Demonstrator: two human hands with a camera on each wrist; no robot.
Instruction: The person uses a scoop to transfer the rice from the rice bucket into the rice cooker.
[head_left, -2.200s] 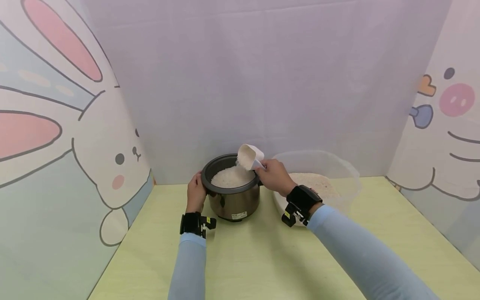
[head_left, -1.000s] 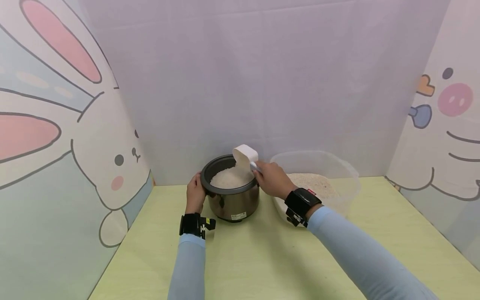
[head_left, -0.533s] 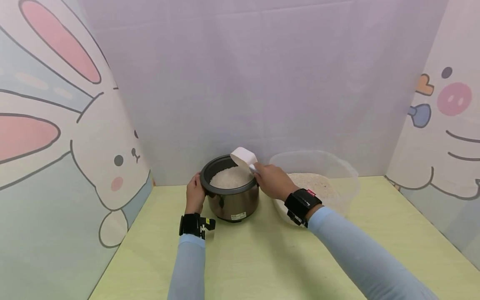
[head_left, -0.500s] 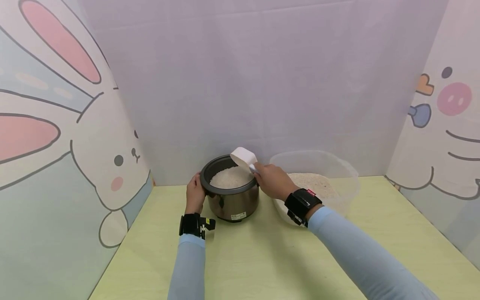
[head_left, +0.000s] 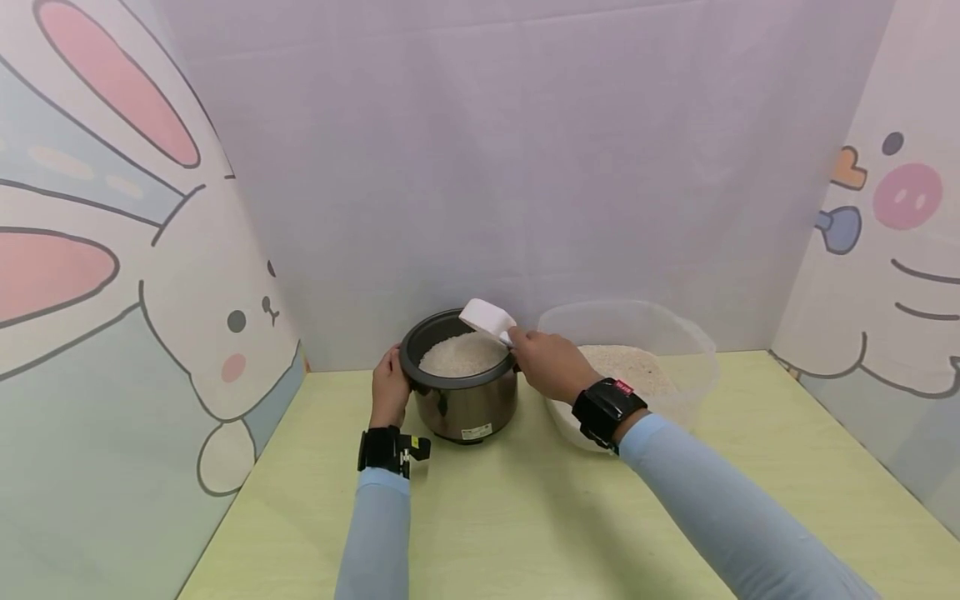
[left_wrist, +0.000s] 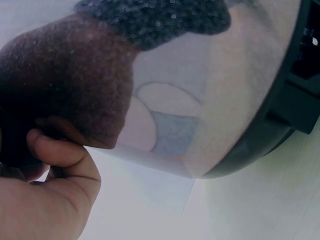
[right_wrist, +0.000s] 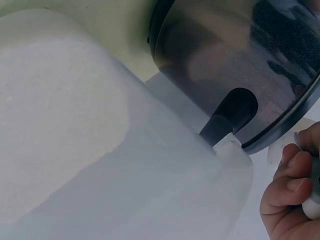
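In the head view a rice cooker (head_left: pixel 467 408), dark and shiny with no lid on, stands on the table and has white rice (head_left: pixel 459 357) inside. My left hand (head_left: pixel 391 387) holds it by the left side at the rim; in the left wrist view the bent thumb (left_wrist: pixel 65 155) lies at a dark part of its side. Above the right part of the cooker's opening, my right hand (head_left: pixel 557 364) grips a white scoop (head_left: pixel 487 318) by its handle. The scoop is tipped with its mouth down to the left, and its inside is hidden.
Right of the cooker is a clear plastic bin (head_left: pixel 693 342) with more rice (head_left: pixel 628 367) in it, under my right forearm. A dark side handle (right_wrist: pixel 240 107) of the cooker shows close to the bin. A pale cloth wall (head_left: pixel 525 167) rises behind.
The scoop has turned over from showing its rice-filled mouth to mouth down, and the stream of rice from it no longer shows. My left hand has kept its place on the cooker.
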